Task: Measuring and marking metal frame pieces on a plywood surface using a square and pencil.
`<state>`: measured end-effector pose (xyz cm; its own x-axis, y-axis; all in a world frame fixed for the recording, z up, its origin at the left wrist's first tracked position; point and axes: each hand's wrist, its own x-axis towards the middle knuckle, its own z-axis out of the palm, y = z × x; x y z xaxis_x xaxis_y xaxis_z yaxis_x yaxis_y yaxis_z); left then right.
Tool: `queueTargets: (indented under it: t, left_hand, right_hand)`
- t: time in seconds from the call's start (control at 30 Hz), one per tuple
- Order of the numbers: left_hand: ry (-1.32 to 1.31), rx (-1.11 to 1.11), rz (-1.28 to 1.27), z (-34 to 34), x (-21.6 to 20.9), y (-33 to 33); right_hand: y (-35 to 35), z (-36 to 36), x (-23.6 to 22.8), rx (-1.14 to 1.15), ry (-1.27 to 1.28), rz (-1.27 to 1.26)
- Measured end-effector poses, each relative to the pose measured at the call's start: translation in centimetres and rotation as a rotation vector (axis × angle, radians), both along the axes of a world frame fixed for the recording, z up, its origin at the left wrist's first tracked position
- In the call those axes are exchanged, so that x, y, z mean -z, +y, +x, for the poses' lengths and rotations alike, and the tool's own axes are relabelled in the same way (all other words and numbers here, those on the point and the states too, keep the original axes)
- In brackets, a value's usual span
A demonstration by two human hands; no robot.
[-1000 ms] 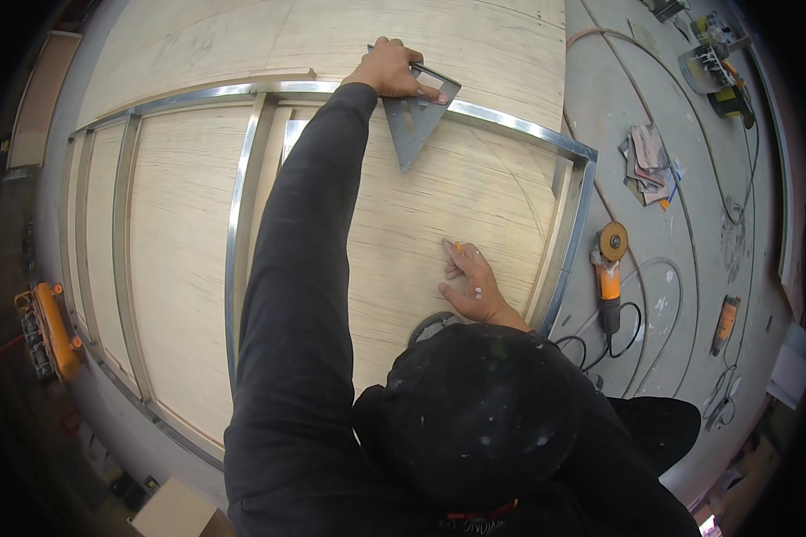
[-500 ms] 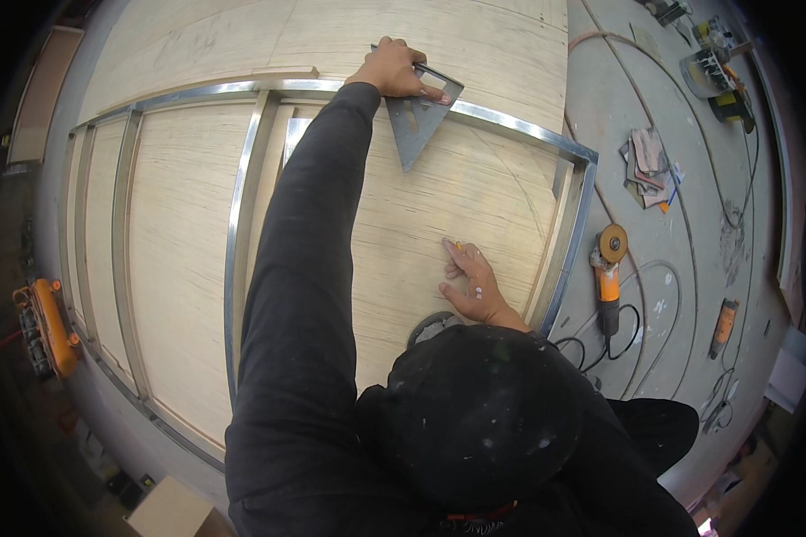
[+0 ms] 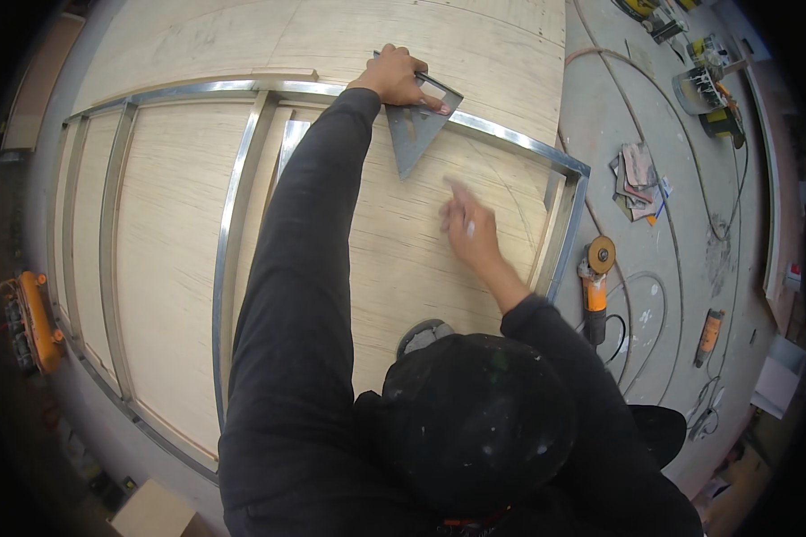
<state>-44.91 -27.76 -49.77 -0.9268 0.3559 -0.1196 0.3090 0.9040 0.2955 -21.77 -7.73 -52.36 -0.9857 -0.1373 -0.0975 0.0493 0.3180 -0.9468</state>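
Observation:
A grey triangular speed square (image 3: 414,134) lies over the far rail of a metal frame (image 3: 501,132). My left hand (image 3: 396,76) grips the square along its far edge, fingers over the top and thumb on its face. Its tip points toward me over the plywood panel (image 3: 367,268) inside the frame. My right hand (image 3: 471,231) hovers above the panel, just right of and nearer than the square's tip, fingers curled and the forefinger forward. Motion blurs its fingertips; the small yellow-orange pencil seen there in the earlier frame is hard to make out now.
An orange angle grinder (image 3: 595,286) lies on the grey floor right of the frame, near hoses and a stack of sanding sheets (image 3: 638,179). Metal crossbars (image 3: 237,224) divide the frame. A thin wooden strip (image 3: 282,74) lies beyond the far rail. My shoe (image 3: 425,335) rests on the panel.
My right hand has moved away from me, up toward the square's tip, and its forearm has come into view. My left hand still holds the square on the rail.

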Motion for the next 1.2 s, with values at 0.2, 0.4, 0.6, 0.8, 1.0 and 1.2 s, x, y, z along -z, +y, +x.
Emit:
queueTargets:
  t: [0.2,0.4,0.6,0.8,1.0,1.2]
  left_hand:
    - [-0.005,-0.013,-0.019,0.2,-1.0,0.1]
    - [-0.013,-0.009,-0.014,0.2,-1.1,-0.2]
    - [-0.053,-0.019,-0.027,0.4,-1.3,-0.5]
    - [-0.053,-0.021,-0.034,0.4,-1.5,0.1]
    - [-0.056,-0.021,-0.056,0.4,-1.2,-0.5]
    - [-0.024,-0.010,-0.033,0.1,-0.9,-0.3]
  right_hand:
    - [-0.9,-10.1,-3.0,0.100,-0.013,0.232]
    - [-1.4,-12.5,-4.0,0.260,0.031,0.354]
    - [-1.8,-13.1,-4.3,0.153,0.021,0.501]
    - [-0.3,-14.3,-4.0,0.315,-0.080,0.084]
    - [-0.1,-13.8,-4.7,0.286,0.014,0.305]
    - [-0.1,-13.4,-3.5,0.202,0.103,0.320]
